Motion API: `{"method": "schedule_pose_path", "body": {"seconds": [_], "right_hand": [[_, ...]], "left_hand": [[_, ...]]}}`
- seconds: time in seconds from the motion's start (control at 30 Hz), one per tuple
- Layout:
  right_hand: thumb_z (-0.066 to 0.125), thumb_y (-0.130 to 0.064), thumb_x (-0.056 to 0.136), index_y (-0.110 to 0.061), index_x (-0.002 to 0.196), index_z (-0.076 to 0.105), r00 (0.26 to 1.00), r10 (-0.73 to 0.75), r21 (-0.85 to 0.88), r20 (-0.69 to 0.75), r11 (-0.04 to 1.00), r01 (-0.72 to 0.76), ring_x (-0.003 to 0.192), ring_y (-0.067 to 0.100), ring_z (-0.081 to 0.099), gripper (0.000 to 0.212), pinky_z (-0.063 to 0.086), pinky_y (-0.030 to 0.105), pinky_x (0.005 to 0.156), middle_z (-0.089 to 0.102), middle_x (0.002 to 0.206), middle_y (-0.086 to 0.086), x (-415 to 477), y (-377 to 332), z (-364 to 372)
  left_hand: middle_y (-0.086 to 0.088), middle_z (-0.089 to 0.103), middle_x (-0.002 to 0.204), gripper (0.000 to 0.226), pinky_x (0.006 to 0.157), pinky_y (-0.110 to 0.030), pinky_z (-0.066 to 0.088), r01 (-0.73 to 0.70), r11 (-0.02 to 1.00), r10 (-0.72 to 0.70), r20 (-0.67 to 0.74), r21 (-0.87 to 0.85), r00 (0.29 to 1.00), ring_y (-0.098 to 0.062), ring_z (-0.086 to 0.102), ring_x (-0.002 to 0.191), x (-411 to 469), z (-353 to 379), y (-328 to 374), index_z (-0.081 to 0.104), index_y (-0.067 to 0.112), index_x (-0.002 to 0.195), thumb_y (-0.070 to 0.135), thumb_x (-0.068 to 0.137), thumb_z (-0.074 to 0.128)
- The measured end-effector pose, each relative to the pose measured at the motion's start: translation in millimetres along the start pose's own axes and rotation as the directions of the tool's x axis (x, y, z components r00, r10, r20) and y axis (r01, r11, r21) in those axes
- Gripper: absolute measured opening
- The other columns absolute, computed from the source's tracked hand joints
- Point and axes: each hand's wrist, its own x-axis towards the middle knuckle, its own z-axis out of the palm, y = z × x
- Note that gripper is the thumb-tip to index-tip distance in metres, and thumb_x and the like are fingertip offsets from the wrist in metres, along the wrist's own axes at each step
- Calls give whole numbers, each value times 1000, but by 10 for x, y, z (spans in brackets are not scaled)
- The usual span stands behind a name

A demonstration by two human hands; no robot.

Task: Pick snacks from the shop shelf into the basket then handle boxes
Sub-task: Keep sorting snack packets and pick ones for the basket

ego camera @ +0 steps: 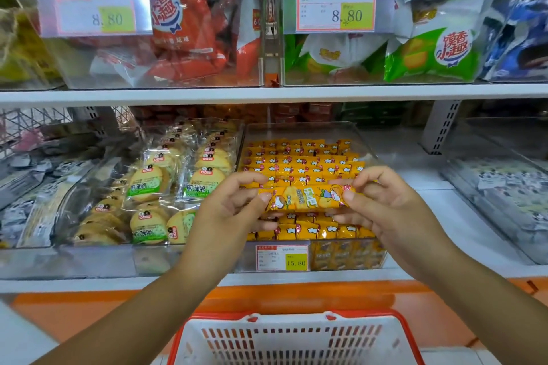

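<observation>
A long yellow snack pack (305,197) is held level above a clear bin (302,130) filled with several rows of the same yellow packs. My left hand (231,210) pinches its left end and my right hand (382,204) pinches its right end. Directly below, at the bottom of the view, stands a white basket (296,341) with a red rim; I see nothing inside it.
Left of the yellow bin lies a clear bin of round biscuit packs (157,192). A price tag reading 15.80 (281,258) is fixed to the bin front. The upper shelf (267,93) carries bins of red and green snack bags. An orange ledge (89,305) runs below the shelf.
</observation>
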Motion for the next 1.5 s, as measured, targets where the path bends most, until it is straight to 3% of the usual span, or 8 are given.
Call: {"method": "schedule_pose_path", "body": {"seconds": [0.13, 0.2, 0.3, 0.9, 1.03, 1.1, 1.2, 1.5], "right_hand": [[69, -17, 82, -15, 88, 71, 1000, 5, -58, 20, 998, -4, 87, 28, 74, 7, 56, 41, 87, 74, 107, 4, -10, 41, -16], [71, -26, 71, -14, 98, 69, 998, 25, -62, 53, 998, -21, 89, 27, 74, 29, 55, 39, 88, 75, 105, 3, -9, 31, -30], [73, -19, 66, -11, 101, 64, 996, 19, -35, 90, 999, -16, 90, 27, 74, 37, 59, 30, 82, 76, 104, 4, -6, 18, -41], [66, -6, 72, -5, 115, 60, 986, 75, 126, 150, 988, -94, 94, 33, 73, 44, 60, 24, 73, 75, 95, 20, 49, 28, -124], [89, -39, 57, -7, 103, 66, 988, 48, 41, 147, 998, -55, 93, 33, 73, 60, 60, 27, 74, 73, 99, 22, 44, 44, -110], [91, -48, 52, -16, 84, 72, 989, 35, -7, 143, 999, -34, 100, 29, 72, 49, 59, 32, 86, 73, 107, 16, 49, 88, -117], [75, -25, 71, -11, 81, 70, 992, 31, 3, 119, 1000, -31, 105, 27, 70, 18, 54, 41, 97, 73, 110, 11, 48, 114, -77], [66, -18, 76, -11, 96, 53, 998, -47, 39, 50, 998, 45, 86, 38, 73, 25, 61, 31, 67, 72, 106, 15, -11, 38, -1]], "left_hand": [[0, 74, 81, 10, 66, -25, 60, 16, 1000, -16, -15, -14, 1000, -20, 74, 77, 7, -20, -8, 71, 10, 95, 6, 91, 62], [-2, 76, 86, 15, 67, -23, 59, 27, 999, -27, 1, -26, 1000, -20, 74, 78, 10, -25, 11, 72, 12, 98, 13, 84, 67], [-4, 77, 91, 33, 72, -25, 60, 59, 998, -58, 42, -24, 997, -21, 74, 78, 17, -35, 19, 70, 13, 104, 16, 71, 73], [-11, 77, 90, 26, 73, -22, 59, 128, 988, -122, 70, -89, 990, -22, 75, 88, 45, -84, 11, 69, 13, 105, -3, 84, 65], [-7, 75, 82, 7, 70, -25, 60, 89, 994, -86, 51, -57, 995, -22, 74, 83, 58, -96, -11, 72, 14, 81, 13, 75, 70], [1, 76, 93, 4, 79, -29, 59, 77, 996, -75, 42, -44, 996, -18, 73, 92, 64, -94, -36, 70, 17, 71, 17, 75, 70], [-2, 74, 108, 13, 87, -34, 57, 77, 997, -76, 45, -17, 996, -20, 71, 101, 60, -56, -57, 57, 6, 78, 8, 88, 65], [-6, 75, 88, 12, 67, -29, 60, 62, 994, -61, 16, -89, 998, -21, 74, 81, 7, -2, 19, 52, 10, 96, 9, 90, 62]]}}
